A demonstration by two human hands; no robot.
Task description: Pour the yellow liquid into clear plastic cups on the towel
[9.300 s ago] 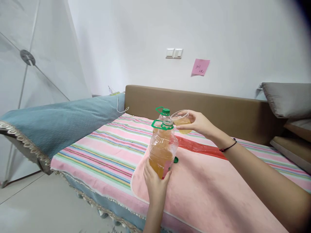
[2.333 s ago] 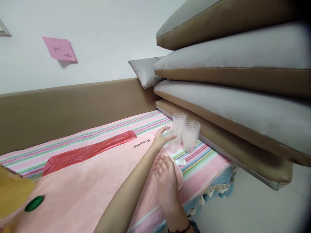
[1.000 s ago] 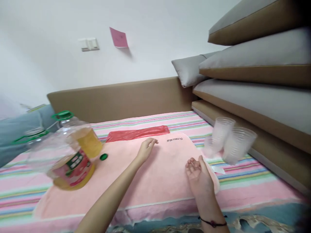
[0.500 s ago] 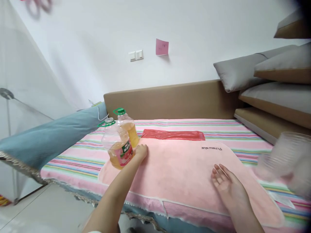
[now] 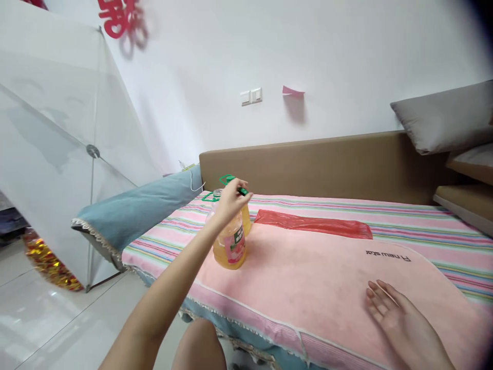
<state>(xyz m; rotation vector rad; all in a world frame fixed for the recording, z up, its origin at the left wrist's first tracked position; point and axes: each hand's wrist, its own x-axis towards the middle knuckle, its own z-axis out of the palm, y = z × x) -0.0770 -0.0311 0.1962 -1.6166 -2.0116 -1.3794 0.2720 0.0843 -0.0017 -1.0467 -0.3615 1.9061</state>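
A left hand [image 5: 230, 200] pinches a green cap [image 5: 243, 191] above the front bottle [image 5: 231, 246] of amber liquid, which stands on a pink towel [image 5: 308, 272] with a second bottle [image 5: 247, 221] just behind it. The right hand [image 5: 400, 318] lies open on the towel, well apart.

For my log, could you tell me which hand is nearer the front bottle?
Left. The left hand is over the front bottle; the right hand rests on the towel, apart.
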